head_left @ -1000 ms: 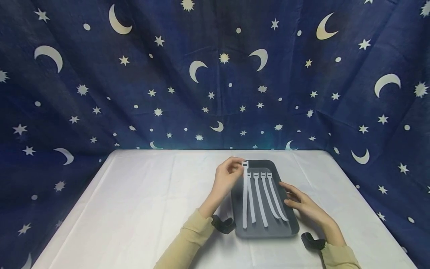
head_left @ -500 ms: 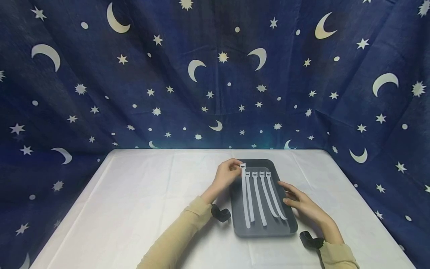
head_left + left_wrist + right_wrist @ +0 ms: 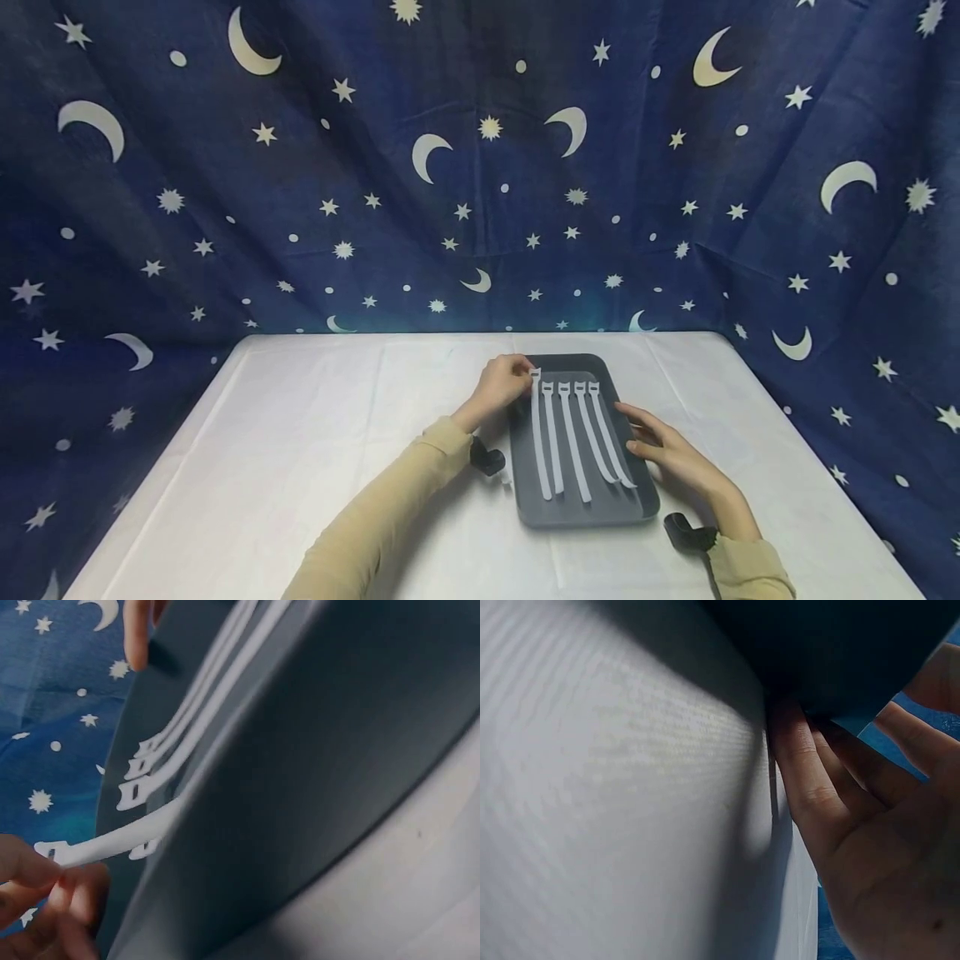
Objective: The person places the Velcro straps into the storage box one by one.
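Note:
My left hand [image 3: 502, 385] pinches the slotted head of the leftmost white strap [image 3: 539, 446], which looks like a reusable cable tie. In the left wrist view, thumb and fingers hold that strap [image 3: 124, 837] just behind its head, raised above the tray floor. Several similar white straps [image 3: 574, 446] lie lengthwise beside it, heads lined up at the far end, in the dark grey tray [image 3: 585, 517]. At the tray's right side, my right hand [image 3: 678, 460] touches the rim with extended fingers. The right wrist view shows fingers [image 3: 802, 761] against the tray's outer wall.
A white cloth covers the table [image 3: 300, 467], reaching left and right of the tray. Behind it hangs a dark blue curtain [image 3: 360, 167] with moons and stars. Black wrist devices [image 3: 486, 457] sit at both cuffs.
My left hand has shifted left and slightly nearer with the pinched strap. The strap's head now stands closer in line with the other heads. My right hand stays at the tray's rim.

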A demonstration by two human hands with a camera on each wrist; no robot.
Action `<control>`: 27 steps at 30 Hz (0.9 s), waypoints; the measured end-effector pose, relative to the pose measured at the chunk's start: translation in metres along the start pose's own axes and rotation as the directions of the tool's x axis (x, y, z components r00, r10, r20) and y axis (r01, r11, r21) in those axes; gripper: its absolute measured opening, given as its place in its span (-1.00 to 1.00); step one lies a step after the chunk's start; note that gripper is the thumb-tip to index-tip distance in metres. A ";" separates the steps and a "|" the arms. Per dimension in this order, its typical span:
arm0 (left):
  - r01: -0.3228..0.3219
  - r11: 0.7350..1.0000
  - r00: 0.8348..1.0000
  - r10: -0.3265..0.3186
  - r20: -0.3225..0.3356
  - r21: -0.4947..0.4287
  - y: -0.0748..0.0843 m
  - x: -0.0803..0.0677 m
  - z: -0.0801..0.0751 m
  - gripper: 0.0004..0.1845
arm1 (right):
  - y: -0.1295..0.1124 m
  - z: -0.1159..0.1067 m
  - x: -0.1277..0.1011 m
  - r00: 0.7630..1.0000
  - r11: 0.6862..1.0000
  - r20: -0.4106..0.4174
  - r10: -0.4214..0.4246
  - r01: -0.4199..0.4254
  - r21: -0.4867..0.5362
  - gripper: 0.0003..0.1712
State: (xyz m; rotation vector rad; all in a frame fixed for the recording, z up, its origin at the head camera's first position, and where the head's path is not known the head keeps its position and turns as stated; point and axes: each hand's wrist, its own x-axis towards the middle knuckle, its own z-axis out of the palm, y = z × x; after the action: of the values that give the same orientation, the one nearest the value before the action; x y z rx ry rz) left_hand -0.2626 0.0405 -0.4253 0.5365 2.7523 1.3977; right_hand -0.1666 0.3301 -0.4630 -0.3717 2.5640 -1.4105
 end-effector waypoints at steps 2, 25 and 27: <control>0.002 0.998 1.000 -0.002 0.010 0.059 -0.001 0.002 0.000 -0.83 | 0.000 0.000 0.001 1.000 1.000 0.005 -0.010 0.010 0.003 -0.27; 0.024 0.969 0.987 -0.063 0.151 0.247 -0.004 0.017 -0.005 -0.91 | 0.003 0.001 0.000 0.999 0.999 -0.003 -0.041 0.041 -0.025 -0.30; 0.024 0.966 0.986 -0.066 0.152 0.259 -0.003 0.018 -0.005 -0.91 | 0.003 0.001 0.000 0.999 0.999 -0.003 -0.044 0.044 -0.024 -0.31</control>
State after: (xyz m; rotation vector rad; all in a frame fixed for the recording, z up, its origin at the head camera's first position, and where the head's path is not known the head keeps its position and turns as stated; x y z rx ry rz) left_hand -0.2813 0.0406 -0.4217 0.5606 2.8082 0.9477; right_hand -0.1667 0.3313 -0.4660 -0.4327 2.5932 -1.3979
